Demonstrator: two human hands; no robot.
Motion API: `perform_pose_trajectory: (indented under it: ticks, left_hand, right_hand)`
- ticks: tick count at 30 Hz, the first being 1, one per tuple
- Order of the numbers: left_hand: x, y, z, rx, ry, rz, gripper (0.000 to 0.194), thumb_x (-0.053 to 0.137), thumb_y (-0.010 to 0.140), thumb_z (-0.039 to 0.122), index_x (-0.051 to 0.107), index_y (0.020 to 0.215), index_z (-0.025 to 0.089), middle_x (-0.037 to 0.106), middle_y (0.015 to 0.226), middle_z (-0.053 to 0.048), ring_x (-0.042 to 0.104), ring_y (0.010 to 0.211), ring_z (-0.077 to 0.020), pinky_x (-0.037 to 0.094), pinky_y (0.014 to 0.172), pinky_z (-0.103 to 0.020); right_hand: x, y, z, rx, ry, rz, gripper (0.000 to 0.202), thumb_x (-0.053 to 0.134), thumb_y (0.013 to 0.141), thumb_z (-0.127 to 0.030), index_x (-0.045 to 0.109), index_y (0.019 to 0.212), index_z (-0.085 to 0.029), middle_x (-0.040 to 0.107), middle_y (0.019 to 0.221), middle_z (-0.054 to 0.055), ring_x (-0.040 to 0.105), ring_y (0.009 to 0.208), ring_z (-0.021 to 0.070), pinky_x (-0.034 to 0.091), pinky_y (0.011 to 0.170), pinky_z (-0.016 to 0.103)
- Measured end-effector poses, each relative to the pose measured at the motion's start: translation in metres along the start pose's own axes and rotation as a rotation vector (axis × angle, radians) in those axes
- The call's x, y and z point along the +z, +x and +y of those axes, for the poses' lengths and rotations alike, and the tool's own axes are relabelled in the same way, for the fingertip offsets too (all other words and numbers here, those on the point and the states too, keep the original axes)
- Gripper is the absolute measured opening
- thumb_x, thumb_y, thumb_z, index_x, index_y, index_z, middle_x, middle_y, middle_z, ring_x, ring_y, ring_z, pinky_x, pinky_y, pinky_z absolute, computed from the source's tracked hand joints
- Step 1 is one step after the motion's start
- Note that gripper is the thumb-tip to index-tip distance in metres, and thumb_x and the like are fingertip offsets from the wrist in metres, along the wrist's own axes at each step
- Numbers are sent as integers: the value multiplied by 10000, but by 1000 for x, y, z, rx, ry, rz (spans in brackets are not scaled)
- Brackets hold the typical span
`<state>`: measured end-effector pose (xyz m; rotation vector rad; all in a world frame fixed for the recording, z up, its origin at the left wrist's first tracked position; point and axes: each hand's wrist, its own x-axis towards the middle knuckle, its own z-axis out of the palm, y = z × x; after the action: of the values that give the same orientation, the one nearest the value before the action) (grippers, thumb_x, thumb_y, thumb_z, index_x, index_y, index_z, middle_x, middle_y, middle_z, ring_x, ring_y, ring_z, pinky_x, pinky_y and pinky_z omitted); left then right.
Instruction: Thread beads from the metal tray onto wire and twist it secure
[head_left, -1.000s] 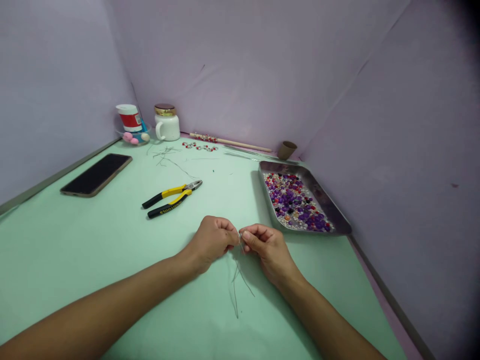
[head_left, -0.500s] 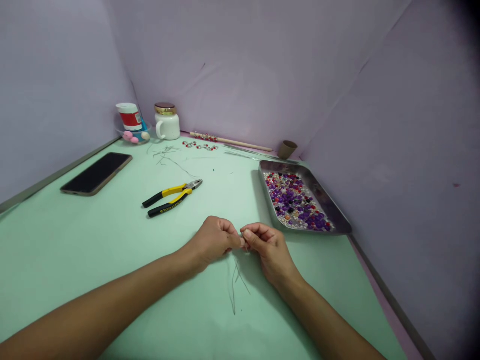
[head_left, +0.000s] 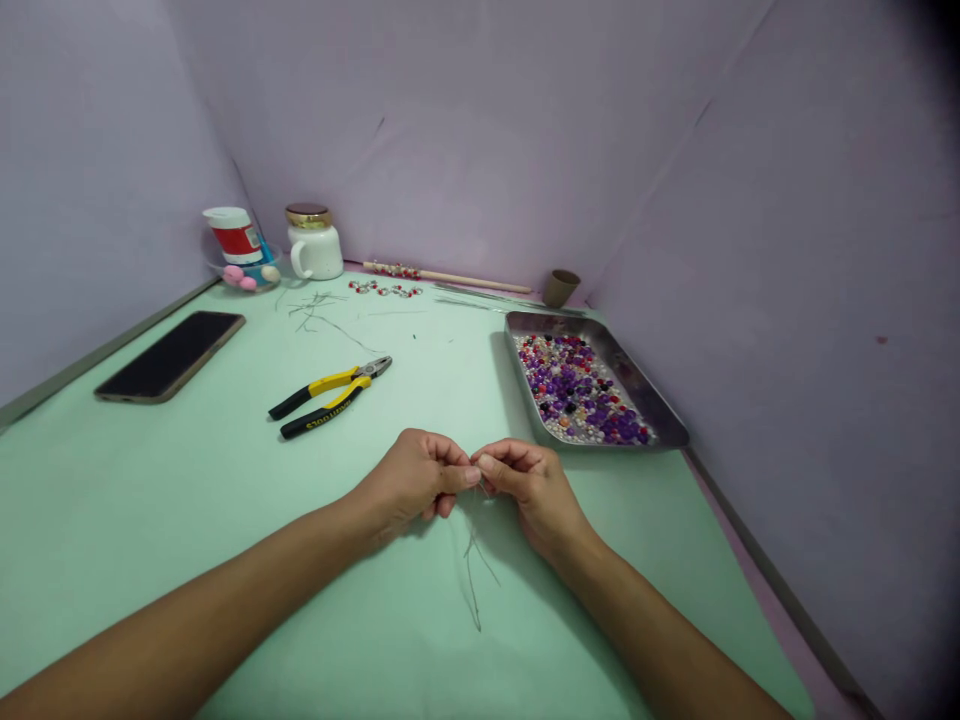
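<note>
My left hand [head_left: 431, 470] and my right hand [head_left: 525, 485] meet fingertip to fingertip over the green tabletop. Each is closed in a pinch on a thin wire [head_left: 471, 575], whose bent loose ends hang toward me below the fingers. The fingertips hide the part being gripped, and whether a bead sits there is too small to tell. Ahead and to the left lie pliers [head_left: 334, 395] with yellow and black handles, their jaws pointing away to the right. To the right of my hands stands a metal tray [head_left: 637, 385] holding many purple, red, black and pearl-white beads [head_left: 577, 390].
A phone [head_left: 172, 355] lies at the left. Behind are a white lidded mug [head_left: 316, 250], a bowl [head_left: 262, 285] with a red-and-white tub [head_left: 234, 238], wire scraps [head_left: 315, 310], beaded rings [head_left: 386, 290], a wooden stick [head_left: 472, 282] and a brown cup [head_left: 560, 288].
My view has turned slightly, so the objects on the table appear farther left. The left thumb has straightened against the right fingertips; both hands keep pinching the wire.
</note>
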<state>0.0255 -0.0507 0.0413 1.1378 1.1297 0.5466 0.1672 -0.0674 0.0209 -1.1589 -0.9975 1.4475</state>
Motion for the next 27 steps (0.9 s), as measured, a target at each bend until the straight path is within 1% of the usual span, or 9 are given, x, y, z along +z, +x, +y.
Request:
perform_pose_trajectory:
  ticks: [3, 6, 8, 12, 14, 18, 22, 24, 27]
  left_hand:
    - [-2, 2, 0, -20, -30, -57, 107, 585, 624, 229, 540, 577, 145, 442, 339, 60, 324, 300, -36, 218, 318, -168]
    - [-3, 2, 0, -32, -19, -82, 86, 592, 607, 215, 553, 581, 143, 429, 334, 64, 331, 308, -39, 230, 324, -167]
    - [-2, 1, 1, -40, 12, -57, 72, 592, 592, 202, 558, 573, 141, 413, 322, 66, 326, 311, -42, 229, 326, -170]
    - [0, 0, 3, -45, 76, 47, 41, 579, 562, 168, 555, 540, 142, 385, 309, 68, 315, 311, -48, 204, 322, -179]
    - [0, 0, 3, -44, 84, 53, 33, 576, 556, 166, 562, 539, 143, 384, 310, 65, 317, 311, -53, 197, 318, -184]
    - [-1, 1, 0, -30, 113, -4, 60, 574, 567, 191, 587, 544, 138, 391, 322, 56, 330, 323, -59, 208, 328, -192]
    - [-1, 1, 0, 15, 137, 28, 78, 574, 558, 188, 570, 499, 137, 376, 342, 63, 309, 333, -49, 201, 348, -200]
    - [-1, 1, 2, 38, 101, 42, 84, 569, 562, 182, 567, 492, 133, 349, 332, 71, 274, 335, -40, 182, 356, -201]
    - [-1, 2, 5, 7, -21, 31, 98, 577, 572, 189, 556, 495, 132, 331, 322, 78, 241, 333, -30, 148, 359, -199]
  right_hand:
    - [-1, 0, -1, 14, 0, -22, 130, 703, 566, -264, 651, 579, -146, 545, 456, -21, 415, 441, 71, 325, 462, 217]
    - [-2, -1, -3, 16, -32, -40, 134, 703, 563, -267, 647, 568, -145, 544, 444, -21, 435, 443, 80, 341, 468, 224]
    - [-2, -2, -4, -8, -97, -45, 119, 691, 574, -252, 650, 571, -140, 558, 453, -12, 452, 448, 87, 348, 468, 227]
    - [-1, -4, -6, -71, -234, 5, 78, 662, 588, -203, 651, 564, -129, 581, 479, -1, 454, 446, 85, 342, 449, 215]
    - [-1, -5, -7, -78, -259, 14, 70, 655, 589, -191, 649, 559, -129, 583, 483, -1, 457, 448, 84, 347, 449, 213]
    - [-1, -4, -6, -42, -238, -22, 74, 655, 590, -202, 650, 564, -133, 580, 475, -1, 468, 450, 89, 358, 458, 221]
    - [1, -4, -6, -26, -210, -3, 107, 668, 582, -231, 641, 547, -133, 571, 454, -1, 471, 436, 91, 362, 449, 222]
    - [3, -4, -7, -40, -192, 22, 120, 673, 588, -246, 639, 558, -135, 572, 460, -1, 481, 439, 94, 377, 452, 224]
    - [3, -5, -11, -41, -116, 23, 159, 666, 614, -301, 654, 638, -145, 585, 500, -1, 500, 457, 98, 416, 470, 235]
